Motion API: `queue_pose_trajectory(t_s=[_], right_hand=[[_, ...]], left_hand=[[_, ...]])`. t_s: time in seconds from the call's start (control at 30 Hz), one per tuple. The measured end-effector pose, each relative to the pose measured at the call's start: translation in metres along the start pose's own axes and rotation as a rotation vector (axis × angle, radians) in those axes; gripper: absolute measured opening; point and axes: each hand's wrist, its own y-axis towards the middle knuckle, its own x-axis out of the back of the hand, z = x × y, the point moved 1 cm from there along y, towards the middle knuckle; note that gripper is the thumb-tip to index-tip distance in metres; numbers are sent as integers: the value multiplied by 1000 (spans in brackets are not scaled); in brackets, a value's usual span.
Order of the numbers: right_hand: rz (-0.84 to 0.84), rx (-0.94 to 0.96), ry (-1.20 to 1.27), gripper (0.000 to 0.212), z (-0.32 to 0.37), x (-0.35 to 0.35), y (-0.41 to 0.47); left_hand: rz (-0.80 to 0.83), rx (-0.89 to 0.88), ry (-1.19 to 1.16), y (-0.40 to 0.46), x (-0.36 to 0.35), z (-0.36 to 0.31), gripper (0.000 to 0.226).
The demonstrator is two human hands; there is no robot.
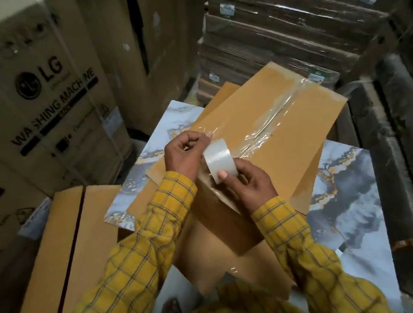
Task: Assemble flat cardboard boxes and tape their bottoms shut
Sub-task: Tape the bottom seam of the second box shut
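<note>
An assembled brown cardboard box stands on the marble-patterned floor in front of me, its flaps closed on top. A strip of clear tape runs along the centre seam. My right hand grips a roll of clear tape at the box's near edge. My left hand pinches the loose tape end just above the roll. Tape also runs down the near side of the box.
Another box lies to the left with its seam open. Flat cardboard sheets lie under the taped box. Large washing-machine cartons stand at the left. Wrapped stacks of flat cardboard fill the back right.
</note>
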Motion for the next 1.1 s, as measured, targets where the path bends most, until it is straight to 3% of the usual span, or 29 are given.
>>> queue_pose_trajectory(t_s=[0.1,0.23,0.37,0.53,0.63,0.73,1.1], right_hand=[[66,91,-21,23,4,6,5],[68,166,-54,23,30,-1,17],[99,126,-45,28,33,-12,28],[161,79,-32,28,35,-17,42],[154,85,-196,42,46,-20,55],[161,54,-356,48,50,-23,62],[132,16,-472,53,59,-30,67]], left_hand=[[-59,51,-55,-5,10,0,18],[-283,16,-58,-11,19,6,13],[-445,21,-60,-10,25,8,14],[-524,78,-54,3,39,15,18],[-602,104,-56,11,49,17,18],[-588,169,-51,19,53,22,17],[-523,375,-4,22,59,46,18]])
